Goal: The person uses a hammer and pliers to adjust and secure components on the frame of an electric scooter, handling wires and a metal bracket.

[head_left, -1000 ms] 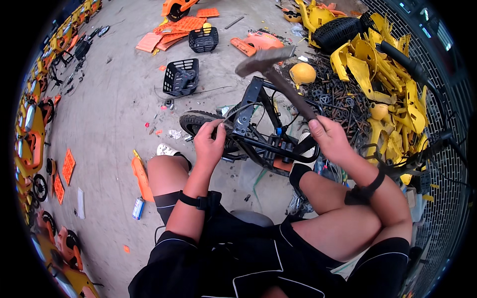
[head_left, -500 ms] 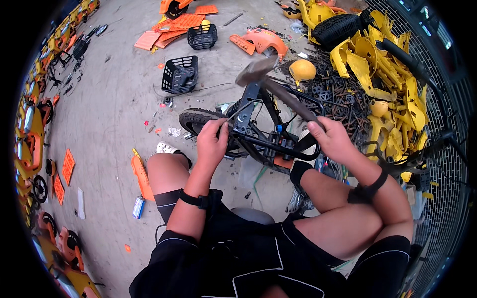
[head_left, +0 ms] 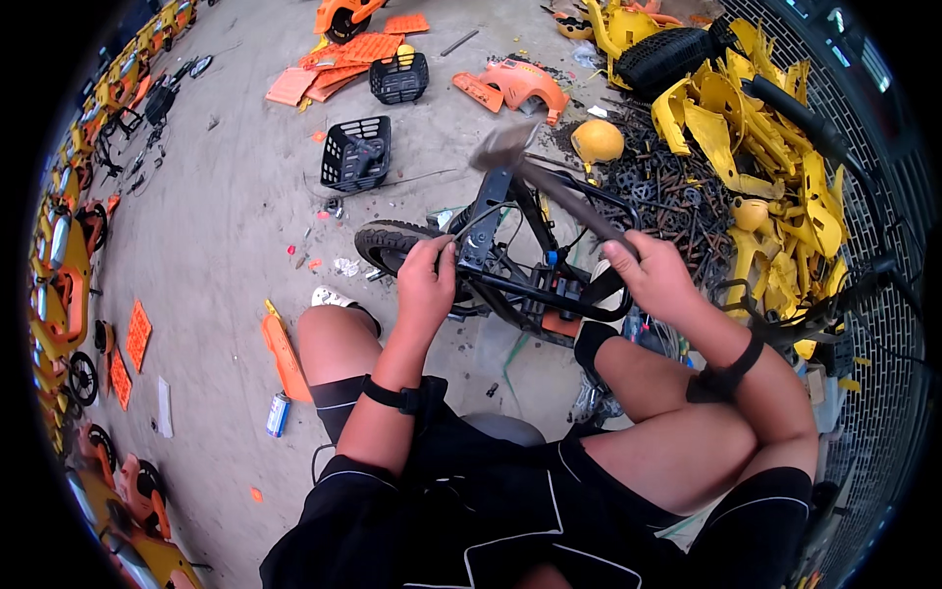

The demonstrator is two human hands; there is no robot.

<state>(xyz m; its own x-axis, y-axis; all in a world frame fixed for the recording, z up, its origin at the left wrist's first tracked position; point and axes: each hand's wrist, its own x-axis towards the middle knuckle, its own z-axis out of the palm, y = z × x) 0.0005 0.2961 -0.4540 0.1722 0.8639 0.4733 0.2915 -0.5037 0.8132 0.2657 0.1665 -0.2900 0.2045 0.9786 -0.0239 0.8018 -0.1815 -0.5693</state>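
Observation:
My right hand (head_left: pixel 655 277) is closed round the handle of a heavy hammer (head_left: pixel 569 196). The blurred hammer head is over the upper end of an upright metal bracket (head_left: pixel 481 228) on a black vehicle frame (head_left: pixel 530 294). At the bracket's left side my left hand (head_left: pixel 427 278) is closed in a pinch on what looks like a thin rod; its tip is hard to make out. A black tyre (head_left: pixel 388 239) sits behind that hand, at the frame's left end. The frame lies between my legs, with cables and a small blue connector on it.
A heap of dark metal parts (head_left: pixel 667 196) and broken yellow panels (head_left: pixel 814 211) lies right of the frame. Black baskets (head_left: pixel 355 154), orange panels (head_left: pixel 363 49) and an orange cover (head_left: pixel 515 83) lie beyond. A spray can (head_left: pixel 278 414) stands or lies left of my leg; orange vehicles line the far left.
The hammer head has come down slightly toward the bracket. My left hand stays pinched beside the bracket, with little other movement.

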